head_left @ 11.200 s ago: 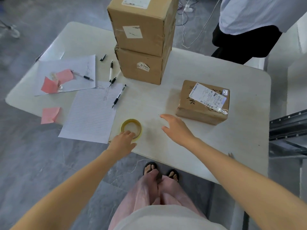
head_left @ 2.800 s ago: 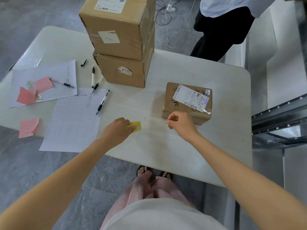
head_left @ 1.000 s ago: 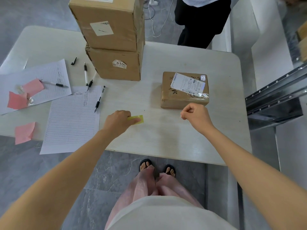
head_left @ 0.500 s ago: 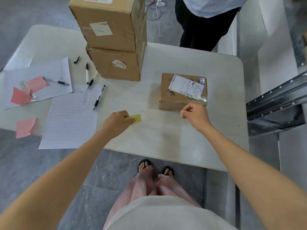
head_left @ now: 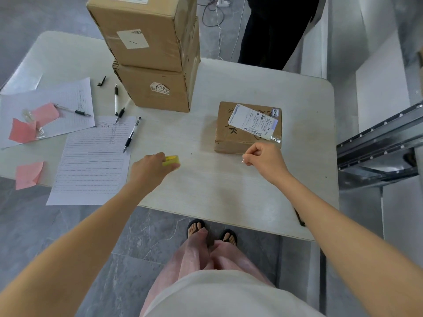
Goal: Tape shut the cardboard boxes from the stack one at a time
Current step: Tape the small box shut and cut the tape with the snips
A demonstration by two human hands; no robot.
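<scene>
1. The table [head_left: 229, 191] lies under both of your hands, its near edge just behind your wrists.
2. The stack of two cardboard boxes, upper box [head_left: 146, 33] on lower box [head_left: 160, 90], stands well beyond your left hand [head_left: 150, 170], on the far side of the table.
3. A lined sheet [head_left: 91, 163] lies flat just to the left of your left hand's grip and overhangs the near table edge.
4. The small box [head_left: 229, 138], flat on the table with a shipping label on top, sits just beyond your right hand [head_left: 265, 159]. Your knuckles are close to its near side.
5. Your left hand curls its fingers round the yellow tape roll [head_left: 171, 160], which it holds just above or on the table. Which one cannot be told.
6. A pen [head_left: 132, 135] lies on the sheet's corner, just beyond and left of the roll.
7. Your right hand, off to the right of the roll, has its fingers curled and pinches a pale sliver [head_left: 243, 160] between thumb and forefinger. It is too small to identify.
</scene>
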